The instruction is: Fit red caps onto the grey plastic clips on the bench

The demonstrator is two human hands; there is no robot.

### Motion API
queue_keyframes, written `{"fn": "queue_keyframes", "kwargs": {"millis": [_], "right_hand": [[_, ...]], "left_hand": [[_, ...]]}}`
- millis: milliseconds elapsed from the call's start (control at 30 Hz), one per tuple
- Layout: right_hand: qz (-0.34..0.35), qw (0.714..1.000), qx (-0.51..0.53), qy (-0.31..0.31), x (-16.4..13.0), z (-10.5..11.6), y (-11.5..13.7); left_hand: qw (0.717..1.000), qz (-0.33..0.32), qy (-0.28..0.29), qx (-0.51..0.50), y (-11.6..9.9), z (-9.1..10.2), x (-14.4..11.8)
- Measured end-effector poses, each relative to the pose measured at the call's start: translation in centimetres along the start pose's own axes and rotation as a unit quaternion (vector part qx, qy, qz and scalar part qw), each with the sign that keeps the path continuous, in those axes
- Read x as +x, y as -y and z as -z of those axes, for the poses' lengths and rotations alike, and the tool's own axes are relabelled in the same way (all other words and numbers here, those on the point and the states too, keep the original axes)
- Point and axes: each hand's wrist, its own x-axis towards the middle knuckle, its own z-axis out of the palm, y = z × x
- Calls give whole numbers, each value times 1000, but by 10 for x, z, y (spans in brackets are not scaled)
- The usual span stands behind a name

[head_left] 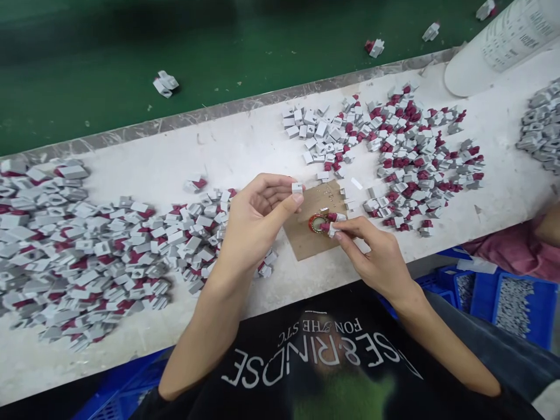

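Note:
Between the thumb and fingers of my left hand (262,213) is a small grey plastic housing (297,188), held above the table. My right hand (371,251) pinches a grey and maroon plastic piece (331,228). That piece is over a small round cap (317,222) with a red and gold rim, which lies on a brown cardboard square (301,239). Tiny bits (330,195) are scattered on the cardboard's far part. Another maroon and grey piece (336,216) shows just beyond my right fingertips.
Grey and maroon pieces lie in a large heap (100,251) at left and another heap (415,151) at right. A white bottle (494,52) stands at the back right. Beyond the table runs a green surface (109,76). Blue crates (542,309) sit below, near another person's arm (549,228).

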Motion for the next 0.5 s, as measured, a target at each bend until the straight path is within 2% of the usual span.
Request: {"fn": "queue_keyframes", "kwargs": {"millis": [333, 433, 500], "right_hand": [[16, 1000, 15, -22, -1, 3, 6], [-23, 998, 50, -40, -1, 6, 11], [-75, 987, 128, -56, 2, 9, 14]], "left_hand": [[1000, -2, 5, -4, 2, -3, -1], [1000, -9, 8, -2, 1, -3, -1], [1000, -7, 18, 3, 0, -5, -1]]}}
